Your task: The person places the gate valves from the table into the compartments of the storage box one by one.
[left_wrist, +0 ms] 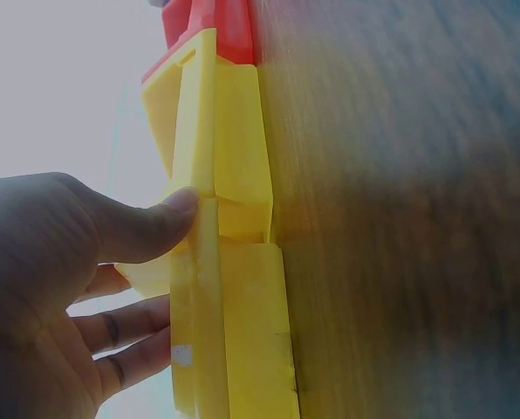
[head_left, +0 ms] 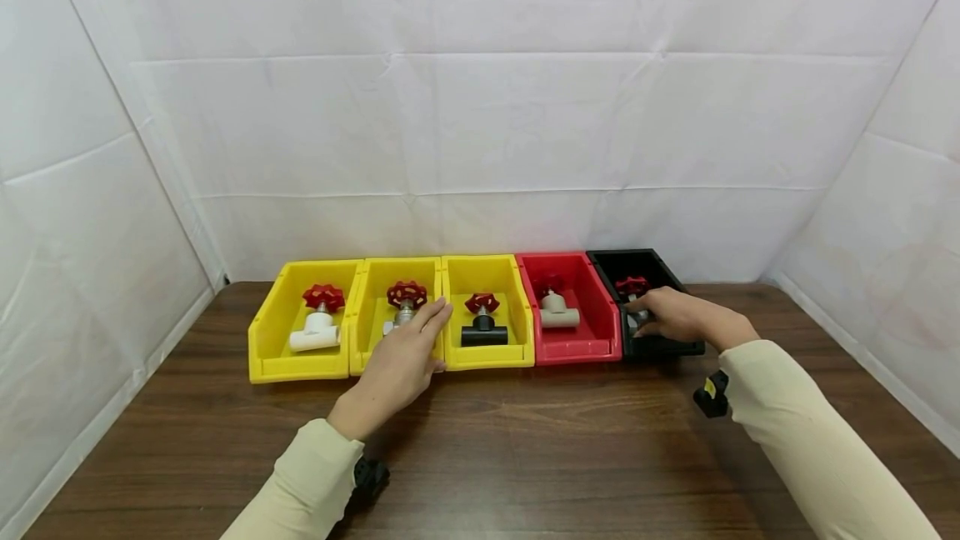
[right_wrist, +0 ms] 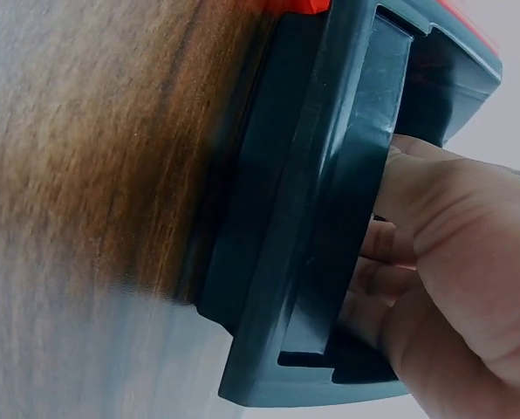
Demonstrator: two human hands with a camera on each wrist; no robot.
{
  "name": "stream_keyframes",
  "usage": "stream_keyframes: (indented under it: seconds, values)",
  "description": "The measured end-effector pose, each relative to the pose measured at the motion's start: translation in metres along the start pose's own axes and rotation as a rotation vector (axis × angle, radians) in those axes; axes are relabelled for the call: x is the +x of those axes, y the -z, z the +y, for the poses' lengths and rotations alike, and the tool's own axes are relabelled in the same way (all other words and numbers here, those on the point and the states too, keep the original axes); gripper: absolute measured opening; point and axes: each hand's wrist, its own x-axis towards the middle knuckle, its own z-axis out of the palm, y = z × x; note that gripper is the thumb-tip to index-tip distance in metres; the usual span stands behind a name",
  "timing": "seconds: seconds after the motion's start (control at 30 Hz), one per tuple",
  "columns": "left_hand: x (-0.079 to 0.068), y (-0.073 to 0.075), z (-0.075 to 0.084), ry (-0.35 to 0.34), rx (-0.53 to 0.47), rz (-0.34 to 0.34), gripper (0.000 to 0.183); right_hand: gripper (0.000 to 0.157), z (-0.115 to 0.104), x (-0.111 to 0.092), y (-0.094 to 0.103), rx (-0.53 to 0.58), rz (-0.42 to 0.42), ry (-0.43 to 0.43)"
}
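Observation:
My left hand [head_left: 401,361] rests over the divider between the middle and right yellow bins, fingers extended. In the left wrist view its thumb [left_wrist: 160,229] touches the front rim where the yellow bins [left_wrist: 242,323] meet. Beneath that hand, a metal valve [head_left: 406,307] with a red handwheel is partly hidden in the middle yellow bin. At the far right, my right hand [head_left: 675,315] reaches into the black bin [head_left: 660,348]. Its thumb and fingers pinch a valve with a red handwheel [head_left: 632,286], whose grey body is mostly covered. In the right wrist view, the black bin's front wall [right_wrist: 330,209] hides the fingertips.
A white valve [head_left: 316,330] lies in the left yellow bin, a black valve [head_left: 483,330] in the right yellow one. The red bin [head_left: 573,350] holds a beige valve [head_left: 557,312]. White sheeting [head_left: 480,123] stands behind the row on the brown wooden table [head_left: 540,448].

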Motion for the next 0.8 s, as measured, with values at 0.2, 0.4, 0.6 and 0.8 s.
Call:
stream_keyframes:
  seconds: [0.2, 0.4, 0.6, 0.8]
  values:
    - [-0.0006, 0.0020, -0.0003, 0.016, 0.003, -0.010, 0.070, 0.041, -0.0048, -0.0002, 0.0017, 0.000, 0.006, 0.000]
    - [-0.0012, 0.0025, -0.0006, 0.017, -0.003, -0.007, 0.071, 0.039, -0.0072, -0.0001, 0.0017, -0.010, 0.017, 0.005]
    - [-0.0005, 0.0021, -0.0009, 0.014, 0.002, -0.002, 0.071, 0.038, -0.0053, 0.0004, 0.0014, -0.014, 0.031, 0.024]
    - [0.0001, 0.0017, 0.0001, 0.018, -0.011, -0.020, 0.071, 0.042, -0.0036, -0.0007, 0.0032, -0.010, 0.007, -0.017]
